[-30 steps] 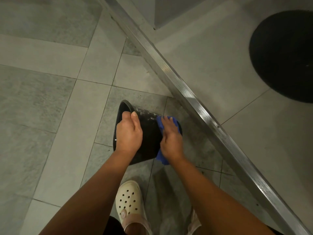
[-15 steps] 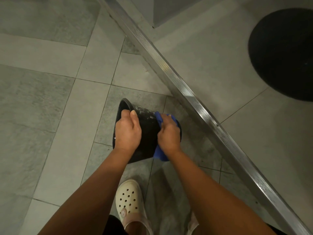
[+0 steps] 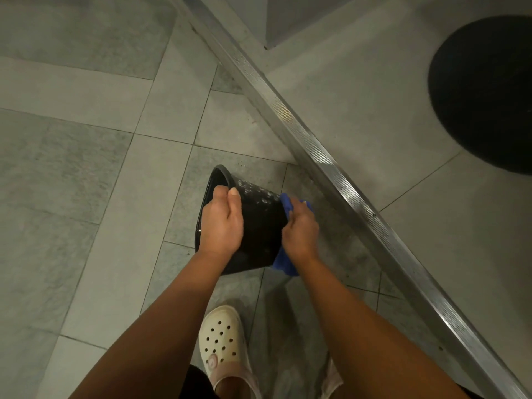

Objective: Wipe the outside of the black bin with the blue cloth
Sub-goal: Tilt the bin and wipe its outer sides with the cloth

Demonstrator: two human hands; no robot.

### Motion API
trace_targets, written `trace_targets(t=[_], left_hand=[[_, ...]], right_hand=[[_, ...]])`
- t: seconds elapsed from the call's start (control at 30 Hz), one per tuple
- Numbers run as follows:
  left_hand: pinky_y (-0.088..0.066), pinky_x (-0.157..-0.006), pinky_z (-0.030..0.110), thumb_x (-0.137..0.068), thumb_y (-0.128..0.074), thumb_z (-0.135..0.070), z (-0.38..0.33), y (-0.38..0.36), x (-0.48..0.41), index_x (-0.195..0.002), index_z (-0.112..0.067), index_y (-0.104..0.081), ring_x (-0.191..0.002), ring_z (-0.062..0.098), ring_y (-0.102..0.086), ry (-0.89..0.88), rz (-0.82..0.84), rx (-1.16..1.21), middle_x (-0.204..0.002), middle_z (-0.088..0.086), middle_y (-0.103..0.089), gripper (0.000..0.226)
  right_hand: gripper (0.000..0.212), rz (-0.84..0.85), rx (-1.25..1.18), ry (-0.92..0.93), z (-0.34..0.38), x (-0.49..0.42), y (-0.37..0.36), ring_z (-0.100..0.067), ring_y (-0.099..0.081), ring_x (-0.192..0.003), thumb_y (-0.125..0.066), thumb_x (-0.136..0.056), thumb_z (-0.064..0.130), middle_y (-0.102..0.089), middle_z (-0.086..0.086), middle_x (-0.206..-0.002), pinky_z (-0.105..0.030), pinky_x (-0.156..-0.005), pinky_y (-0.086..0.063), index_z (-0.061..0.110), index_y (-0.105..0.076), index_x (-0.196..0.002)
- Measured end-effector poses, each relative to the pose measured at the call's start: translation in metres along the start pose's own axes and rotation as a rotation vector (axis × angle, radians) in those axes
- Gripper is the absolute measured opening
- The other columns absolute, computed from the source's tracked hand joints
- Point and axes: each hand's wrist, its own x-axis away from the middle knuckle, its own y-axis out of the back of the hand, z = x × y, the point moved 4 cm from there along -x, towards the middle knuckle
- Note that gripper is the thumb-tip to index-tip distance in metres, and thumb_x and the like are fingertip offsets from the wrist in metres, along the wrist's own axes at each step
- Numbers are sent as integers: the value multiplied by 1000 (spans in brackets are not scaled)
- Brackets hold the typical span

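The black bin [image 3: 260,226] is tilted on its side above the tiled floor, its open mouth facing left and its base to the right. My left hand [image 3: 221,226] grips the rim, thumb on the outer wall and fingers hooked inside. My right hand [image 3: 300,230] holds the blue cloth [image 3: 283,262] pressed against the bin's base end. The cloth shows above the fingers and below the wrist. White speckled marks lie on the bin's upper wall.
A ridged metal threshold strip [image 3: 331,165] runs diagonally from top centre to bottom right. Beyond it lies a round black mat [image 3: 486,93]. Grey floor tiles [image 3: 86,197] spread to the left. My cream clog [image 3: 221,344] stands below the bin.
My right hand slid the cloth from the bin's side wall rightward to its base end. The left hand kept its grip on the rim.
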Motion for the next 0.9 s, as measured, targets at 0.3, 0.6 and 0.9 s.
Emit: trace_targets(t=[0.3, 0.6, 0.9], left_hand=[[-43, -77, 38, -88, -37, -29, 7, 0, -10, -84, -14, -55, -90, 27, -55, 404, 142, 323, -85, 6, -58, 23], [-46, -85, 37, -99, -30, -41, 11, -3, -9, -103, -10, -61, -96, 26, -60, 557, 87, 378, -97, 11, -65, 45], [-47, -71, 37, -100, -26, -37, 2, -6, -9, -80, -2, -61, -74, 27, -59, 384, 82, 220, -78, 16, -63, 53]], right_hand=[[32, -23, 32, -238, -47, -7, 28, -37, -55, -103, -41, -89, -1, -58, -22, -110, -32, -80, -40, 4, -55, -117], [46, 0, -35, 13, -17, 36, 19, -23, -42, -125, -46, -87, -6, -50, -11, -132, -39, -109, -33, 11, -49, -130], [45, 54, -42, 402, 30, 54, -9, -19, -25, -139, -36, -88, 14, -44, -4, -142, -48, -115, -11, 15, -47, -131]])
